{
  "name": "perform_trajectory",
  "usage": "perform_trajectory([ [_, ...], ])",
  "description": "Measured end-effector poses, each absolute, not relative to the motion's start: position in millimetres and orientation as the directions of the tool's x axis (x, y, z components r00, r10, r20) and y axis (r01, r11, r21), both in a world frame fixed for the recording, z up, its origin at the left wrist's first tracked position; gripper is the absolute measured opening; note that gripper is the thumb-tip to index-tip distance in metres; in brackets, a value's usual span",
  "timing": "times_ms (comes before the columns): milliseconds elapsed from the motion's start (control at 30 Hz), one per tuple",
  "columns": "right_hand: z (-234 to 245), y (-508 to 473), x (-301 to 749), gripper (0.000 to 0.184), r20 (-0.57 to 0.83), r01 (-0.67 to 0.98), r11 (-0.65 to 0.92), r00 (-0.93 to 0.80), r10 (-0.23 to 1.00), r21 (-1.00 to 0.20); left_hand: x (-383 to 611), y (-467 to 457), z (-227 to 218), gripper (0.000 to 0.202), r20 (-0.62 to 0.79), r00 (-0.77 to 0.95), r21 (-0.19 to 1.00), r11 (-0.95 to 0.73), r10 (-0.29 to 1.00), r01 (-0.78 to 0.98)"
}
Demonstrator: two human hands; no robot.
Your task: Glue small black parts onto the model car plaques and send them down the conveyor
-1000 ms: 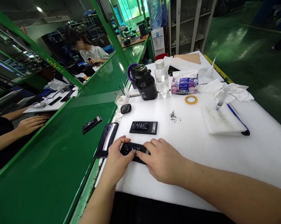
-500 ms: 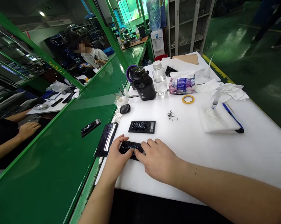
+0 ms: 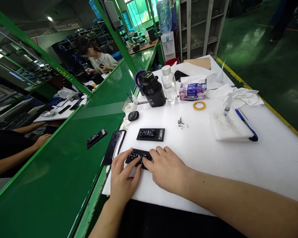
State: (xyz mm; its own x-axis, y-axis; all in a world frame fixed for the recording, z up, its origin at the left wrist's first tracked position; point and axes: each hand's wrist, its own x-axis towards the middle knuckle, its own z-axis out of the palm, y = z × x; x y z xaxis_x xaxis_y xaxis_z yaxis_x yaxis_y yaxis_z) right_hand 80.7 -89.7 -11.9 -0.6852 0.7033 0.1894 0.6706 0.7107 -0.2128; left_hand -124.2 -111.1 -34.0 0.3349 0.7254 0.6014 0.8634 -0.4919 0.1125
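A black textured plate with a glossy black car-shaped model (image 3: 137,154) on it lies on the white table in front of me. My left hand (image 3: 124,175) grips its left end, the index finger on the model and the thumb at the near edge. Closed round the plate's right end, my right hand (image 3: 167,170) has its thumb close to the model. Fingers hide parts of the plate. Just beyond lies a similar plate with a car-shaped model (image 3: 150,134) and pale lettering. To the left, a dark flat screen device (image 3: 114,148) rests at the table edge.
Another such plate (image 3: 96,138) lies on the green surface (image 3: 52,185). Farther back stand a black jug (image 3: 153,94), a clear bottle (image 3: 169,86) and a tissue pack (image 3: 192,91). Yellow tape (image 3: 199,105), black slivers (image 3: 181,123) and a white foam block (image 3: 228,127) lie rightward. Co-workers sit left.
My left hand has shifted toward me and turned; its index finger now lies on the model where the thumb was. My right hand stays at the right end.
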Motion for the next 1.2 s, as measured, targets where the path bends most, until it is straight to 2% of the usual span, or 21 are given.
perform_trajectory([
  [200, -13, -91, 79, 0.032, 0.201, 0.672, 0.710, -0.681, 0.704, -0.211, -123, -110, -32, 0.032, 0.593, 0.384, 0.084, -0.529, 0.707, 0.845],
  [367, -14, -94, 78, 0.034, 0.204, 0.678, 0.706, -0.676, 0.708, -0.205, -125, -112, -35, 0.029, 0.578, 0.358, 0.134, -0.519, 0.733, 0.844],
  [433, -13, -94, 78, 0.034, 0.194, 0.684, 0.703, -0.675, 0.712, -0.197, -125, -111, -35, 0.020, 0.554, 0.275, 0.241, -0.468, 0.786, 0.850],
  [500, -13, -93, 77, 0.036, 0.185, 0.683, 0.705, -0.680, 0.709, -0.191, -124, -108, -33, 0.012, 0.498, 0.083, 0.432, -0.330, 0.863, 0.840],
  [567, -13, -93, 77, 0.037, 0.170, 0.681, 0.709, -0.688, 0.705, -0.186, -122, -102, -30, 0.018, 0.362, -0.126, 0.627, -0.141, 0.924, 0.766],
  [633, -13, -93, 77, 0.038, 0.160, 0.682, 0.708, -0.690, 0.706, -0.181, -121, -96, -28, 0.024, 0.224, -0.228, 0.732, -0.009, 0.947, 0.681],
  [700, -14, -93, 76, 0.038, 0.165, 0.687, 0.705, -0.686, 0.709, -0.176, -120, -91, -28, 0.026, 0.168, -0.225, 0.743, 0.026, 0.960, 0.668],
  [867, -14, -92, 77, 0.041, 0.158, 0.687, 0.706, -0.688, 0.709, -0.173, -118, -89, -30, 0.031, 0.183, -0.157, 0.659, -0.003, 0.971, 0.752],
  [1067, -15, -93, 77, 0.042, 0.168, 0.686, 0.702, -0.682, 0.712, -0.188, -116, -92, -35, 0.043, 0.217, -0.158, 0.683, -0.034, 0.963, 0.730],
  [1200, -15, -94, 77, 0.044, 0.181, 0.691, 0.700, -0.676, 0.714, -0.181, -115, -93, -37, 0.044, 0.248, -0.139, 0.667, -0.065, 0.959, 0.742],
])
